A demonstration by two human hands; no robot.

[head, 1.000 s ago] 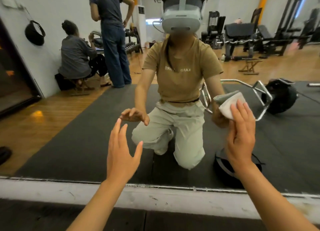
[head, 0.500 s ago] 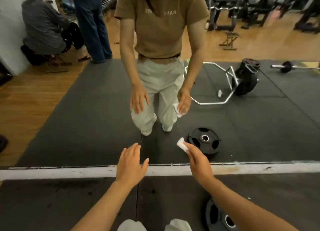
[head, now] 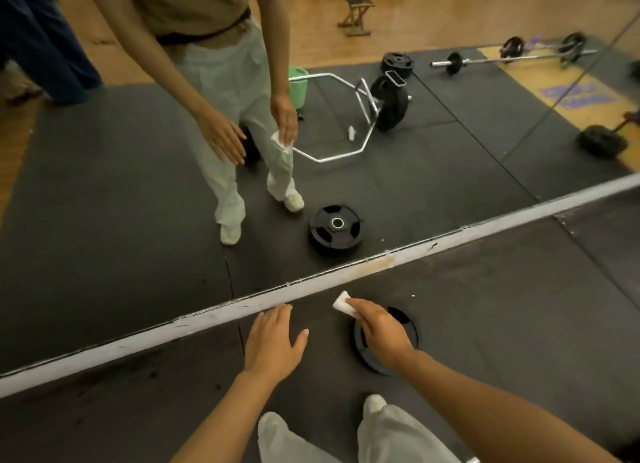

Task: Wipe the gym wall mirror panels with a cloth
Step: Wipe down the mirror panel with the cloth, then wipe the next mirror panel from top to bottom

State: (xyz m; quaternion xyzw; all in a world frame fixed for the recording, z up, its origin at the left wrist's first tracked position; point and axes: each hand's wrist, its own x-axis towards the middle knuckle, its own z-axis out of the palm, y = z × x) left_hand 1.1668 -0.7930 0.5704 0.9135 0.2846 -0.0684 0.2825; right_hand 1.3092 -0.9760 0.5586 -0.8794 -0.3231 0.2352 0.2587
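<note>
Low in the frame, our right hand [head: 381, 334] pinches the small white folded cloth [head: 344, 304] in its fingers; our left hand [head: 273, 341] is spread flat. We should press it on the big wall mirror [head: 104, 202] and rub slowly.

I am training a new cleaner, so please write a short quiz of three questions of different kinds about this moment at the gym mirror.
1. True or false: the right hand holds the small white folded cloth.
2. Which thing lies on the dark rubber floor mat under the right hand?
A. a green plastic bucket
B. a black round weight plate
C. a wooden stool
3. Fill in: the left hand is ____ and holds nothing, its fingertips near the pale strip at the foot of the wall mirror.

Key: 1 true; 2 B; 3 open.
</note>
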